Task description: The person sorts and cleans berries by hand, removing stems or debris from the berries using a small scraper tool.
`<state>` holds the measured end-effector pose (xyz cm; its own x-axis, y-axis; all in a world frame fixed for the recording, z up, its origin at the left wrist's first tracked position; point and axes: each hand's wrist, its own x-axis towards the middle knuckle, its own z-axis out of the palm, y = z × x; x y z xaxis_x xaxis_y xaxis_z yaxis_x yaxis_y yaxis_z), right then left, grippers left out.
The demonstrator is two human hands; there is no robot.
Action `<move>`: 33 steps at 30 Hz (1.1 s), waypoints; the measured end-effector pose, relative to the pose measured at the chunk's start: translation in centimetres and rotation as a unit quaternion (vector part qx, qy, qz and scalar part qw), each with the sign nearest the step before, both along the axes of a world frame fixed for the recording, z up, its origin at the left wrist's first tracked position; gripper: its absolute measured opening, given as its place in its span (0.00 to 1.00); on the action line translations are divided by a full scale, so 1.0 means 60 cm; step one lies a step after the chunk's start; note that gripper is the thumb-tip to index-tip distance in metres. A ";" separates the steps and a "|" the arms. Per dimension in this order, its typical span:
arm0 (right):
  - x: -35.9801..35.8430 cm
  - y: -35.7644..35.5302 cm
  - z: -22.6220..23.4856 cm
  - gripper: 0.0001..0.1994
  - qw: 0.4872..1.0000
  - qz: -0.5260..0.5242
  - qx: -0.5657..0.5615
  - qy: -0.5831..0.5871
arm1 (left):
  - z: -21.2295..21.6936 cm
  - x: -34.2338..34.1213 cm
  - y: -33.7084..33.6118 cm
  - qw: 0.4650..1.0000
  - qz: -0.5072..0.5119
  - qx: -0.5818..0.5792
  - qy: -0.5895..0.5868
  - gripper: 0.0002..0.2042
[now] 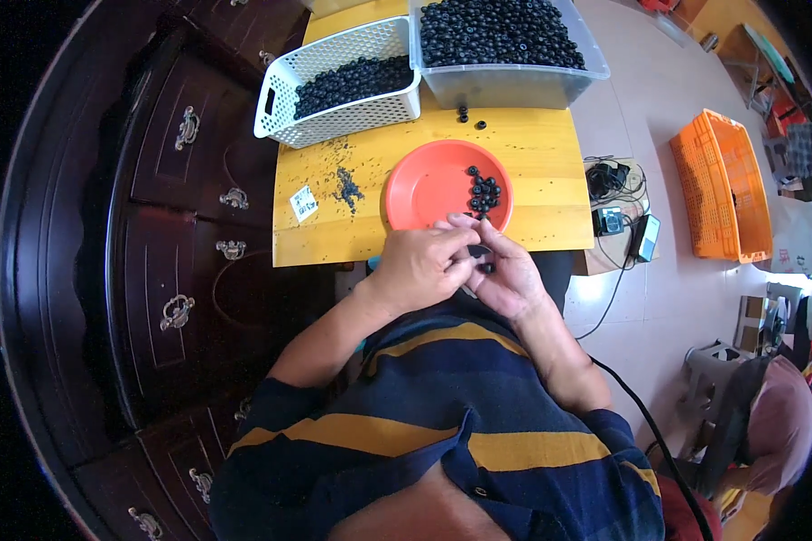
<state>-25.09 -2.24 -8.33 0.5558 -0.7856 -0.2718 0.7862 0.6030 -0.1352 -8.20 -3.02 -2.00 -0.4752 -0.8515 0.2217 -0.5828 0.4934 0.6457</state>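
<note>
Two hands: left hand point(417, 263) and right hand point(505, 275) pressed together, fingertips pinching small black beads point(484, 255).
Place: just below the orange plate point(424, 185) with loose beads point(484, 191).
Advice: I think keep the pinch over the plate, so nothing falls.

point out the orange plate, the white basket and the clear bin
orange plate point(424, 185): head view, bare left part of its dish
white basket point(352, 122): head view, front wall
clear bin point(505, 87): head view, front wall
</note>
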 end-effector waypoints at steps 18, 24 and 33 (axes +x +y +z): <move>0.041 0.014 0.004 0.11 0.986 0.129 -0.012 0.106 | 0.016 0.091 0.005 0.997 0.028 0.052 0.050 0.10; 0.053 0.014 0.007 0.11 0.980 0.117 -0.060 0.148 | 0.009 0.100 0.009 0.997 0.043 0.051 0.041 0.10; 0.042 0.015 0.006 0.09 0.964 0.077 -0.116 0.228 | -0.006 0.082 0.008 0.992 0.060 0.078 0.080 0.09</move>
